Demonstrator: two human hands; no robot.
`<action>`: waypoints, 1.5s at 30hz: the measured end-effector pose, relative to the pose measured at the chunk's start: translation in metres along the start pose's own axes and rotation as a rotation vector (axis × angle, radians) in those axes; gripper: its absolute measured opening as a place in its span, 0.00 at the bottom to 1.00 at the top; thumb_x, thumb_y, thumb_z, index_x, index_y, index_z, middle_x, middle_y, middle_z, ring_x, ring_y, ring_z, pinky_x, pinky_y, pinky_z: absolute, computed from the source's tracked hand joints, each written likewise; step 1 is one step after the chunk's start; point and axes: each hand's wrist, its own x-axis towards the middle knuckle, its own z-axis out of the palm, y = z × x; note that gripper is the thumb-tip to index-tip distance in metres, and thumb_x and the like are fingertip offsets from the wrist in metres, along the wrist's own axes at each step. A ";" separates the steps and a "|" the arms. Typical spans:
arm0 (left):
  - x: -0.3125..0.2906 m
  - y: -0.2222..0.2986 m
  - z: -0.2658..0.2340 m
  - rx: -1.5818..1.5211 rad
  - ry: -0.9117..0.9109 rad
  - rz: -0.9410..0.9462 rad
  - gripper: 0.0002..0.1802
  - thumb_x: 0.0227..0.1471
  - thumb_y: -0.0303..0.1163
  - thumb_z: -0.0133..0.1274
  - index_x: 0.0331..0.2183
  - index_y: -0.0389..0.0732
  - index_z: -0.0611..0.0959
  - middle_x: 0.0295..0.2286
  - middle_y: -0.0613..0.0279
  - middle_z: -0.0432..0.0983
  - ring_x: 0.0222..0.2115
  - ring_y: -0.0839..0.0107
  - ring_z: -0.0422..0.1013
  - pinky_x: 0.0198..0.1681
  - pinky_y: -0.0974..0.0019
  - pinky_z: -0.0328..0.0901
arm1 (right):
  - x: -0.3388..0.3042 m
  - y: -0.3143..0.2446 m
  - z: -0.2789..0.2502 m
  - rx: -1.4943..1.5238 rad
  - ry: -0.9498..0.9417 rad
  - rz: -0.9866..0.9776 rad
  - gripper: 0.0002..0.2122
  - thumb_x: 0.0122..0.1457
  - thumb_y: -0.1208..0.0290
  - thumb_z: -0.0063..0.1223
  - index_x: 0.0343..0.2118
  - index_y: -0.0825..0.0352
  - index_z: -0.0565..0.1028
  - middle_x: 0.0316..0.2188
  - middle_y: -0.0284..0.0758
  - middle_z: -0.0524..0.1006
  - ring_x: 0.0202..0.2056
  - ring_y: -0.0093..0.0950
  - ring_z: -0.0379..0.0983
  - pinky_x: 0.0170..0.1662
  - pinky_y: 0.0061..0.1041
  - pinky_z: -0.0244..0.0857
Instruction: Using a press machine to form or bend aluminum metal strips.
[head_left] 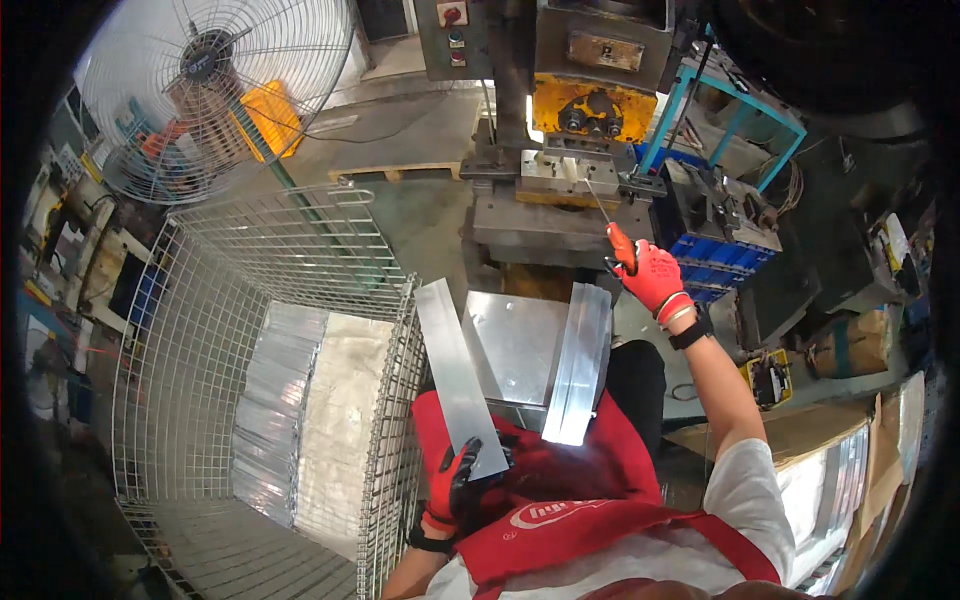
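Observation:
My left hand, in a red and black glove, is closed on the lower end of a long flat metal strip. The strip slants up and away, beside the rim of the wire cage. In a similar glove, my right hand grips the orange-red handle of a thin-rod hand tool. Its tip reaches the die block of the press; whether it touches is unclear. Between my hands a bundle of shiny metal strips lies along the right side of a flat metal surface.
On the left stands a wire mesh cage holding stacked metal strips. A large fan rises behind it. Blue crates and a teal-framed table stand right of the press. An open cardboard box sits at lower right.

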 end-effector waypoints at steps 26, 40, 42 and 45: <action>-0.005 -0.001 -0.004 0.463 0.052 0.370 0.13 0.44 0.24 0.52 0.36 0.35 0.73 0.29 0.53 0.75 0.28 0.65 0.73 0.33 0.68 0.67 | 0.047 -0.050 -0.015 0.096 -0.235 0.164 0.26 0.48 0.44 0.45 0.30 0.69 0.68 0.28 0.46 0.75 0.33 0.41 0.72 0.36 0.35 0.64; -0.008 0.032 -0.004 0.313 0.019 0.315 0.31 0.33 0.21 0.59 0.44 0.36 0.69 0.35 0.48 0.71 0.34 0.51 0.70 0.36 0.57 0.66 | -0.045 -0.037 -0.010 0.055 -0.357 0.044 0.22 0.46 0.50 0.51 0.30 0.68 0.65 0.24 0.45 0.74 0.29 0.41 0.72 0.31 0.36 0.64; -0.004 0.050 0.001 0.182 0.010 0.186 0.27 0.35 0.24 0.59 0.42 0.35 0.70 0.35 0.50 0.73 0.34 0.53 0.70 0.36 0.56 0.65 | -0.047 -0.026 -0.010 0.067 -0.321 0.109 0.22 0.46 0.50 0.51 0.30 0.68 0.65 0.23 0.45 0.74 0.28 0.41 0.72 0.31 0.35 0.64; -0.004 0.032 -0.004 0.503 0.027 0.516 0.26 0.35 0.26 0.59 0.40 0.34 0.70 0.34 0.51 0.73 0.34 0.52 0.70 0.37 0.55 0.64 | -0.046 -0.025 -0.009 0.138 -0.282 0.112 0.21 0.46 0.51 0.52 0.29 0.67 0.66 0.23 0.45 0.74 0.28 0.41 0.72 0.30 0.35 0.64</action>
